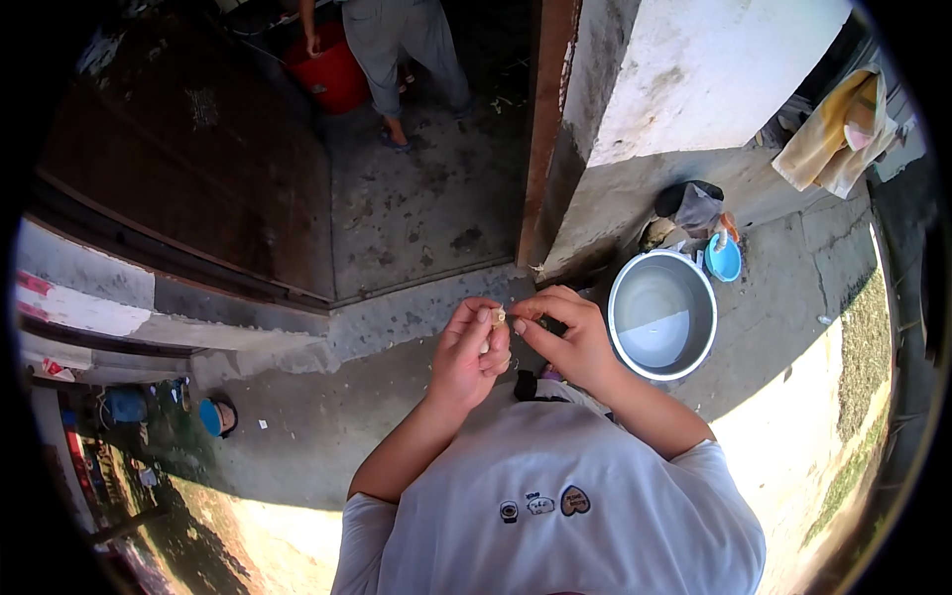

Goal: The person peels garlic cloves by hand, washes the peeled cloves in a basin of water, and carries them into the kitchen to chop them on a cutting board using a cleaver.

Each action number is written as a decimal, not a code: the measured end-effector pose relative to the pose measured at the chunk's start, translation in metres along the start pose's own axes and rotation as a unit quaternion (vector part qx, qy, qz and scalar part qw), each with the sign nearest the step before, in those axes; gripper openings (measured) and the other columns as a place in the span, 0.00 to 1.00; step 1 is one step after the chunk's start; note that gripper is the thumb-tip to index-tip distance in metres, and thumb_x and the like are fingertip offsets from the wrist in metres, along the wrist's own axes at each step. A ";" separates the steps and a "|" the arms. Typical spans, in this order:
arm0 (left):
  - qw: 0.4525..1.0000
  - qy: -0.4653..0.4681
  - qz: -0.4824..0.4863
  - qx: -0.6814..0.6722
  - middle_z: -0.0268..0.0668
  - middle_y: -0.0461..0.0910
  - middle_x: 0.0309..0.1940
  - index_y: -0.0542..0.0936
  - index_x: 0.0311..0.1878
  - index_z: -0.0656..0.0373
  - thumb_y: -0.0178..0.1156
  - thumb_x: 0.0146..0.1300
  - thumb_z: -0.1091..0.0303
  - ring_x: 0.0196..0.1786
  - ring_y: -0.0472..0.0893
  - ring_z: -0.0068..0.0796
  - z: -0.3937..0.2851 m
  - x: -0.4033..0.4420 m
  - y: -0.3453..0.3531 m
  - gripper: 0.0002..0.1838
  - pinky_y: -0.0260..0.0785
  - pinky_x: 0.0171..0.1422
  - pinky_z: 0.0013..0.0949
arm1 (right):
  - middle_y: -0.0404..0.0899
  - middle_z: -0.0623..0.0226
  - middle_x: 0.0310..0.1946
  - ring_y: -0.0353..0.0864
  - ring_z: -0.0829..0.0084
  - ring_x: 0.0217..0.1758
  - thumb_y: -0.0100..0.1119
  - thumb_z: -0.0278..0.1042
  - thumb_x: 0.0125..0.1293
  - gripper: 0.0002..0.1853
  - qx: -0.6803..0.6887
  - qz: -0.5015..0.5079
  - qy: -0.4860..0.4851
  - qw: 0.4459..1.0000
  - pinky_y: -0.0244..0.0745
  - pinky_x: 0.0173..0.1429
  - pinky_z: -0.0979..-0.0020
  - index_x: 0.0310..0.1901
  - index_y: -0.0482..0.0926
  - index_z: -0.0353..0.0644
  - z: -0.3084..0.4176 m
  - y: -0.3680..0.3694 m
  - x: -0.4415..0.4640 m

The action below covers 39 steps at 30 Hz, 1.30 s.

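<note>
My left hand (470, 357) is closed, with its thumb and fingers pinched round a small pale piece (498, 316) that looks whitish and rough. Close on its right, my right hand (567, 332) has its thumb and forefinger pressed together at the edge of that piece. Whatever lies between the right fingertips is too small to make out. Both hands are held in front of the chest, above the concrete floor.
A large metal basin (661, 315) with water stands at the right, beside a small blue bowl (724, 258). Another person (402, 50) stands inside the doorway by a red bucket (337, 74). Cloths (838, 134) hang at the upper right. A bucket (218, 416) sits left.
</note>
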<state>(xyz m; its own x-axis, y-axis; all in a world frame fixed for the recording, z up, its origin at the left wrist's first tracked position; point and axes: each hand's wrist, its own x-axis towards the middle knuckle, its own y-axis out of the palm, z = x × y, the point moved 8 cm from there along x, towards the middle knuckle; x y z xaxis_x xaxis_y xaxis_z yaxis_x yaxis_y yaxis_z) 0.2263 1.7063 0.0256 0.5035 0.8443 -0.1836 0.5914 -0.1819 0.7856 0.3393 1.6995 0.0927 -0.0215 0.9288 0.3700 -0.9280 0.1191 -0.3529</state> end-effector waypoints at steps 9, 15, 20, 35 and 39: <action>0.983 0.073 -0.065 0.155 0.29 0.67 0.23 0.71 0.49 0.63 0.44 0.66 0.69 0.18 0.58 0.11 -0.008 -0.005 -0.001 0.12 0.50 0.20 0.17 | 0.76 0.73 0.23 0.70 0.87 0.24 0.56 0.28 0.58 0.07 0.187 0.095 0.227 0.951 0.65 0.28 0.84 0.35 0.78 0.34 -0.028 0.019 -0.011; 0.975 0.104 -0.042 0.193 0.30 0.68 0.23 0.72 0.47 0.64 0.44 0.66 0.69 0.20 0.59 0.11 -0.010 -0.003 -0.001 0.12 0.50 0.21 0.16 | 0.77 0.70 0.23 0.72 0.85 0.23 0.55 0.28 0.57 0.09 0.251 0.096 0.265 0.926 0.69 0.29 0.82 0.37 0.78 0.33 -0.030 0.023 -0.013; 0.977 0.089 -0.045 0.187 0.30 0.68 0.23 0.72 0.46 0.65 0.45 0.66 0.69 0.20 0.59 0.12 -0.005 -0.001 -0.002 0.11 0.50 0.21 0.18 | 0.77 0.68 0.22 0.74 0.83 0.24 0.54 0.28 0.57 0.09 0.274 0.106 0.258 0.921 0.70 0.29 0.81 0.35 0.77 0.31 -0.031 0.024 -0.012; 0.973 0.099 -0.044 0.204 0.29 0.67 0.22 0.71 0.46 0.64 0.46 0.65 0.68 0.20 0.60 0.12 -0.013 0.003 0.003 0.11 0.51 0.21 0.18 | 0.76 0.68 0.23 0.74 0.82 0.23 0.53 0.26 0.59 0.06 0.274 0.079 0.257 0.924 0.69 0.30 0.81 0.28 0.76 0.32 -0.024 0.021 -0.005; 0.973 0.097 -0.030 0.209 0.30 0.67 0.22 0.70 0.47 0.65 0.45 0.66 0.68 0.20 0.59 0.14 -0.011 0.002 0.003 0.12 0.50 0.21 0.19 | 0.76 0.69 0.22 0.73 0.83 0.22 0.53 0.26 0.59 0.06 0.255 0.085 0.239 0.933 0.68 0.28 0.81 0.27 0.75 0.33 -0.028 0.021 -0.005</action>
<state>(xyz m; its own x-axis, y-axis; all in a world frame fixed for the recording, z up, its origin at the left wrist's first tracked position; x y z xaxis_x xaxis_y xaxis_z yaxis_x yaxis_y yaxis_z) 0.2226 1.7132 0.0341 0.3557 0.9317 -0.0740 0.8411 -0.2845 0.4600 0.3303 1.7075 0.0599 -0.1293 0.9839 -0.1235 -0.9852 -0.1134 0.1282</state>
